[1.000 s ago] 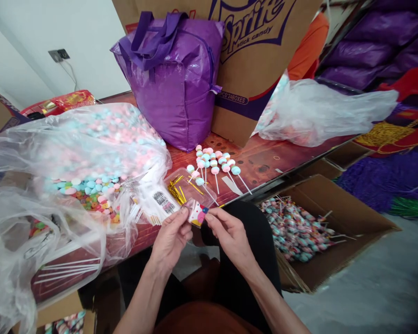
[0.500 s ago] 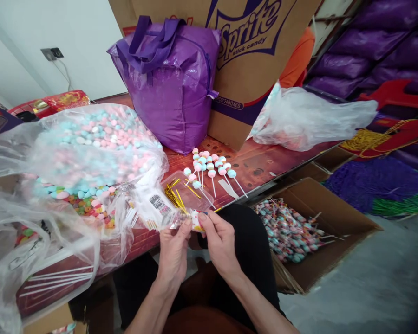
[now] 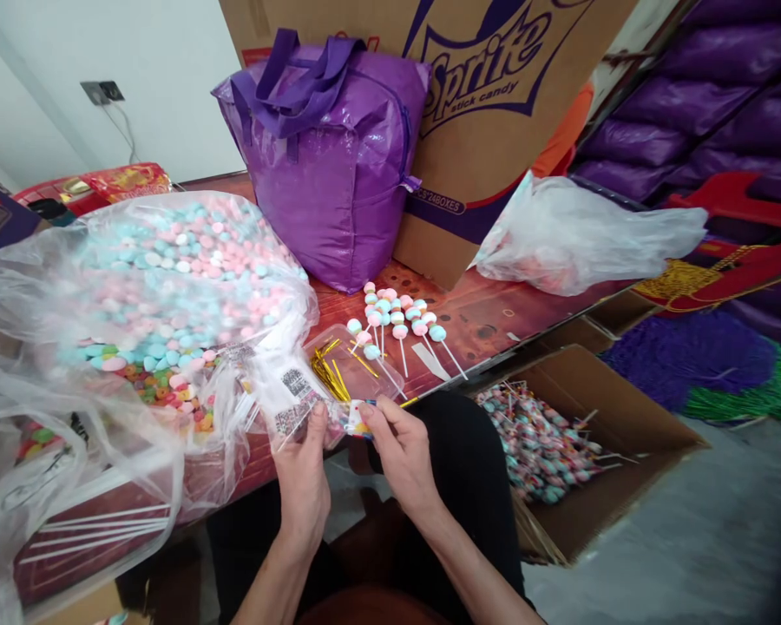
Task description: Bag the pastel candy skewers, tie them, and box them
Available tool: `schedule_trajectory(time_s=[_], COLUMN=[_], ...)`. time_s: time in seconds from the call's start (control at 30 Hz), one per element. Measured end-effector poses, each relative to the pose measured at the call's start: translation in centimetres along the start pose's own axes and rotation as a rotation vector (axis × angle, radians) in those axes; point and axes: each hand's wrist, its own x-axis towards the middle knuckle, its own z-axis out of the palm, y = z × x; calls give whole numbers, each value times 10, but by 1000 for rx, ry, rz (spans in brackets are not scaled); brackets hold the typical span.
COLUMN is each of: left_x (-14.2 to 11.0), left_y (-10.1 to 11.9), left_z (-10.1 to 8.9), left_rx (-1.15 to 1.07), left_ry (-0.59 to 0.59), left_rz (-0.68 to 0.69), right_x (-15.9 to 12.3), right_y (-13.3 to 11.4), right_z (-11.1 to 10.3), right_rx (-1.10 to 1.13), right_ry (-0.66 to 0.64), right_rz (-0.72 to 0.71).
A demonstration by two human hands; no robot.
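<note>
At the table's front edge, my left hand (image 3: 305, 486) is closed, thumb on top, on one end of a small clear plastic candy wrapper (image 3: 336, 418). My right hand (image 3: 403, 451) pinches the wrapper's other end, which carries a white, blue and yellow print. Whether candy is inside I cannot make out. Just beyond lies a clear plastic tray (image 3: 390, 382) with gold twist ties (image 3: 329, 369). White packets with a printed code (image 3: 294, 382) are beside my left hand. Several pink and blue candies on sticks (image 3: 400, 332) lie behind the tray.
A large clear bag of pink and blue candies (image 3: 188, 260) covers the table's left. White sticks (image 3: 97, 531) lie near the front. A purple bag (image 3: 331, 174) and a Sprite carton (image 3: 488, 148) stand behind. To the right, an open cardboard box (image 3: 599, 486) holds wrapped candy sticks.
My hands have moved a little left and apart, so more of the wrapper shows between them. The view has shifted slightly.
</note>
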Motion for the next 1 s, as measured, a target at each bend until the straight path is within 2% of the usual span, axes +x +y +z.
schedule_trajectory(time_s=[0.17,0.27,0.37,0.47,0.53,0.6,0.73,0.87,0.93,1.0], left_x=[6,15,26,37,42,46,50,53,54,56], left_y=[6,11,13,15,17,18,18,20,22,25], left_z=[-1,-1,-1,-3,-5,-9,-14,-15,-14,-13], left_rx=[-70,-116,-148,-167,-186,-209,-259,-269,-277,-291], left_ry=[9,78,159,211,214,189,148,138,162,186], left_rz=[-49,-37,10,31,20,-10,-126,-249,-283,-306], right_x=[9,22,51,90,112,127,138,139,132,115], right_y=[-5,-9,-14,-16,-15,-13,-11,-16,-18,-18], right_z=[0,-1,-2,-1,2,6,13,4,-7,-20], right_rx=[-56,-192,-490,-923,-1149,-1247,-1182,-1126,-1036,-811], right_ry=[-37,-83,14,170,176,125,91,149,195,220], right_rz=[13,-64,-173,-192,-160,-101,67,150,142,61])
